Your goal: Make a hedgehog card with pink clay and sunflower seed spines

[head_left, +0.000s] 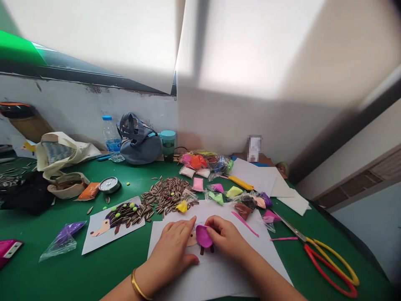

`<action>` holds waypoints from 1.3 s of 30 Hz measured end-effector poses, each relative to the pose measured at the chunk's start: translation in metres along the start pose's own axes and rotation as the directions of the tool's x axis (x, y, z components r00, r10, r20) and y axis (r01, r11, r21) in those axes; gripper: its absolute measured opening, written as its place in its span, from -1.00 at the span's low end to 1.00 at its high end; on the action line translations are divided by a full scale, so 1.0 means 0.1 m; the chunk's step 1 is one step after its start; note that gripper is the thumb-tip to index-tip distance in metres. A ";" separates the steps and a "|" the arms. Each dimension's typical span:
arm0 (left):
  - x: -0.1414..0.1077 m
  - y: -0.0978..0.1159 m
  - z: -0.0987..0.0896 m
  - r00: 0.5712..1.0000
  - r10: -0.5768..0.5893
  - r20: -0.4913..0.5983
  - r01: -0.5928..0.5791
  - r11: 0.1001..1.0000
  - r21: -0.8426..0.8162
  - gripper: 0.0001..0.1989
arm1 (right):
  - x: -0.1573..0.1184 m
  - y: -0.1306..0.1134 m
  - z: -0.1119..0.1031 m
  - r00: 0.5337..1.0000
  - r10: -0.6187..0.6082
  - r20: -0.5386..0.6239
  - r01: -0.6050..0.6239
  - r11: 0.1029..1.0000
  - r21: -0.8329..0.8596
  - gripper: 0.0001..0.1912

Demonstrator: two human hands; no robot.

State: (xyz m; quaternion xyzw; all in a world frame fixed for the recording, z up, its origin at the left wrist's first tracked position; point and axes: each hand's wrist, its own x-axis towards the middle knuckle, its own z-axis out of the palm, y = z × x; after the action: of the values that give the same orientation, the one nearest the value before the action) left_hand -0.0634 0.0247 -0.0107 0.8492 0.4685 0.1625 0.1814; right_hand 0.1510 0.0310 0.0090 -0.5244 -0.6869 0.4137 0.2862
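My left hand (175, 242) lies flat on a white sheet (206, 280), its fingers stretched out and partly over a peach clay face (191, 240) with a dark eye. My right hand (224, 236) pinches the right edge of a round pink clay piece (203, 237) between thumb and finger. Two short brown clay legs (202, 250) show just below the pink piece. Left of the sheet, a card (90, 240) bears a hedgehog figure covered with sunflower seeds and green dots.
A heap of sunflower seeds (169, 190) lies behind my hands. Clay packets, including a brown one (242, 210), spread to its right. Red and yellow scissors (332, 261) lie at the right. A round tin (109, 184), bags, a bottle (112, 140) and a cup (168, 144) stand at the back left.
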 end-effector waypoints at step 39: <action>-0.02 0.02 -0.05 0.986 0.158 0.045 -0.162 0.979 0.126 -0.40 | 0.07 0.08 -0.01 0.996 0.068 -0.049 -0.074 0.990 -0.117 -0.82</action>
State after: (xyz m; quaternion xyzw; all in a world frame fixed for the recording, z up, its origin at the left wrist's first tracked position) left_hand -0.0652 0.0231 -0.0054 0.8969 0.4050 0.1309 0.1203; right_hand 0.1543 0.0386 0.0022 -0.5738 -0.6846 0.3701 0.2551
